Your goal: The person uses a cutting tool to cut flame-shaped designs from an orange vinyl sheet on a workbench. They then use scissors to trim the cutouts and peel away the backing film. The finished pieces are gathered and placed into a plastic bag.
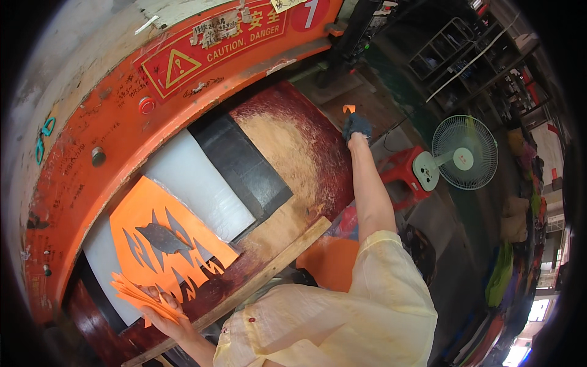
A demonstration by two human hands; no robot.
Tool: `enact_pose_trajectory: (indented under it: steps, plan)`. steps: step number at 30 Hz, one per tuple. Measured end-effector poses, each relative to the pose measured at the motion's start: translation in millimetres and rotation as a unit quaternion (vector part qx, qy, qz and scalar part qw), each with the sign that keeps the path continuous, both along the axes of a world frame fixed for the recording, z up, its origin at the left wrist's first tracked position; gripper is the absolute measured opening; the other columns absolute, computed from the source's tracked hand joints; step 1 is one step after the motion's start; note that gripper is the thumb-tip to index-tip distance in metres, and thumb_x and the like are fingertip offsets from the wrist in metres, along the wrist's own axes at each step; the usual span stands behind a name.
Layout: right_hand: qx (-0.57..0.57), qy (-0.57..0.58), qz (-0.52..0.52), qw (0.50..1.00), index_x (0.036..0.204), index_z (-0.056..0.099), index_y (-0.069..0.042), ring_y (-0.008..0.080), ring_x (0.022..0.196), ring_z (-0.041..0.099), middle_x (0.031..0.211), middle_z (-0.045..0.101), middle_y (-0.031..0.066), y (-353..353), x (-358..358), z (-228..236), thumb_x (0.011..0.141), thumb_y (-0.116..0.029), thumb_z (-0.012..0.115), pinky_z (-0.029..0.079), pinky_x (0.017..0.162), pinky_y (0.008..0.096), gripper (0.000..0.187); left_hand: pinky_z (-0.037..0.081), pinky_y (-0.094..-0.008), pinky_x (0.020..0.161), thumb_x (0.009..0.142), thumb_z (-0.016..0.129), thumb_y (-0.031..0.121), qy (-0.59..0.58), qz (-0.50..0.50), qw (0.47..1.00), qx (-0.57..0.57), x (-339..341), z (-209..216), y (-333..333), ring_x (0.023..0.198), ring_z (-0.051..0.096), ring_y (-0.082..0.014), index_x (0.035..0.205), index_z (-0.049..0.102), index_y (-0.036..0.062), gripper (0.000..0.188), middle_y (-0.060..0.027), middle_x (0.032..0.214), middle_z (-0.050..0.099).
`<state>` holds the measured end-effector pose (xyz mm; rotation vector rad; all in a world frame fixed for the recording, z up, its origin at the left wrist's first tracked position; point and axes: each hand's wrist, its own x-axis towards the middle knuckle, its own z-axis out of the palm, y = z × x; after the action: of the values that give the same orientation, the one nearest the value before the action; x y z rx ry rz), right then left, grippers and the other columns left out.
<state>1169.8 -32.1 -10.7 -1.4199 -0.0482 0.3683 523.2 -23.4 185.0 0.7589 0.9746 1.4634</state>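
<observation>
At the lower left, my left hand [166, 312] is closed round a bunch of cut orange sheet pieces [136, 293], their pointed ends fanned out. Beside it lies a large orange sheet [143, 211] with jagged openings cut through it. A dark grey, irregular flat piece [164, 237] shows in the middle of that sheet. My right hand [357, 126], in a dark glove, is stretched out past the table's far right end. At its fingertips is a small orange scrap [348, 109]; the fingers are partly hidden.
White boards [189, 177] and a black slab [257, 183] lie on the worn reddish table [293, 116]. An orange machine beam [122, 134] with a red button [147, 105] spans above. Right are a red stool [403, 177] and a fan [463, 158]. A wooden rail [269, 269] edges the table.
</observation>
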Motion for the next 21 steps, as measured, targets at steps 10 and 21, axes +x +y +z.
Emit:
enact_pose_trajectory:
  steps: [10, 21]
  plan:
    - [0.045, 0.097, 0.037, 0.994, 0.074, 0.056, -0.013, 0.0101, 0.056, 0.048, 0.066, 0.051, -0.0015, -26.4, 44.3, -2.4, 0.085, -0.024, 0.058, 0.034, 0.046, 0.0268, 0.015, 0.038, -0.0122, 0.042, 0.097, 0.044, 0.039, 0.019, 0.057, 0.998, -0.003, 26.8, 16.1, -7.7, 0.057, 0.048, -0.0042, 0.136, 0.033, 0.0133, 0.047, 0.0002, 0.089, 0.049]
    - [-0.084, 0.092, 0.043, 0.991, 0.071, 0.057, -0.013, 0.0144, 0.043, 0.043, 0.059, 0.051, 0.0019, -72.4, 100.6, -12.1, 0.081, -0.026, 0.061, 0.035, 0.039, 0.0304, 0.017, 0.034, -0.0122, 0.037, 0.095, 0.048, 0.038, 0.058, -0.007, 0.998, 0.017, 65.7, -14.5, 20.4, 0.056, 0.047, -0.0037, 0.139, 0.031, 0.0177, 0.051, 0.0009, 0.089, 0.050]
